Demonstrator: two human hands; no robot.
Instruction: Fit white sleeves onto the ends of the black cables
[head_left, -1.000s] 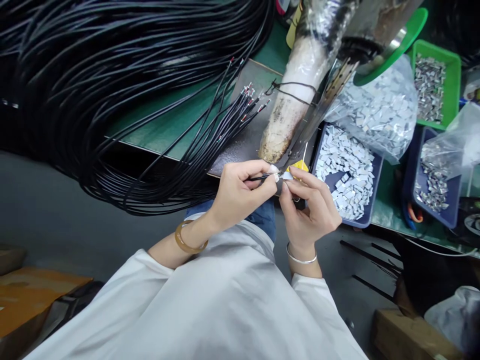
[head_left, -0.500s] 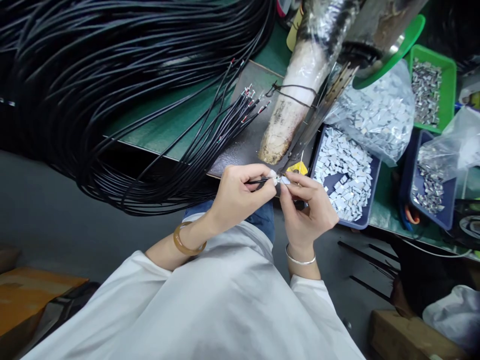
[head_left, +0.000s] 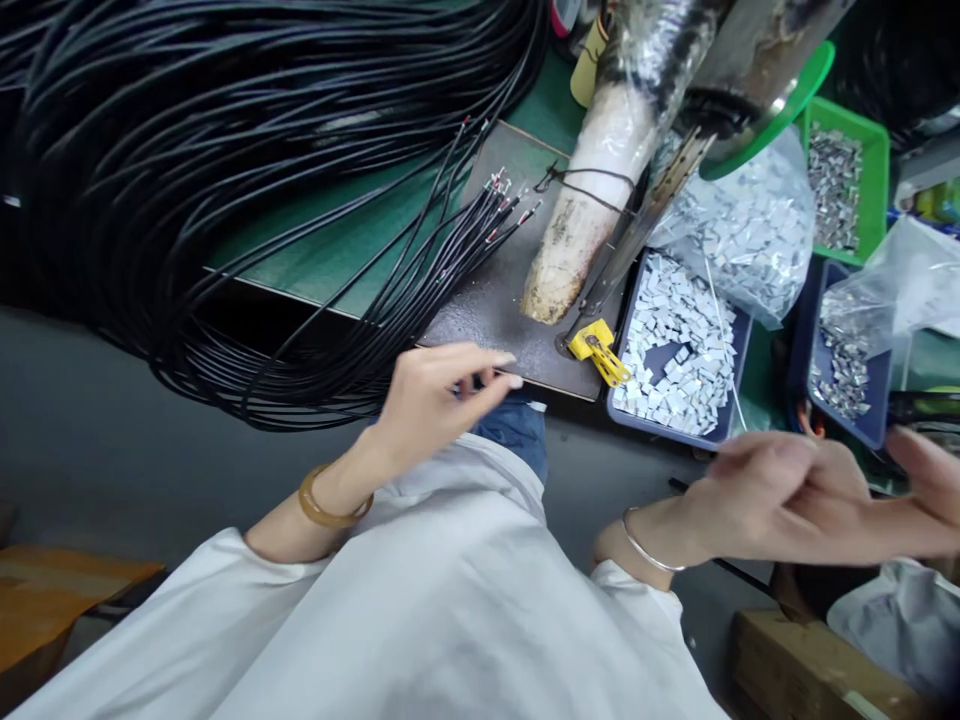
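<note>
Both hands have parted from where they met at the dark mat (head_left: pixel 555 365). The left hand (head_left: pixel 431 405) is just off the mat's near edge, thumb and forefinger tips close, with a narrow gap between them. The right hand (head_left: pixel 795 500) has swung out past the blue tray (head_left: pixel 670 436) of pale flat pieces (head_left: pixel 686 392), towards the right edge of view; it looks blurred, and I cannot tell whether its fingers pinch anything. Black cables (head_left: pixel 300 130) sweep in from the left, their red and white ends over the mat. The yellow clip (head_left: pixel 600 350) is at the mat's corner, beside the tray.
</note>
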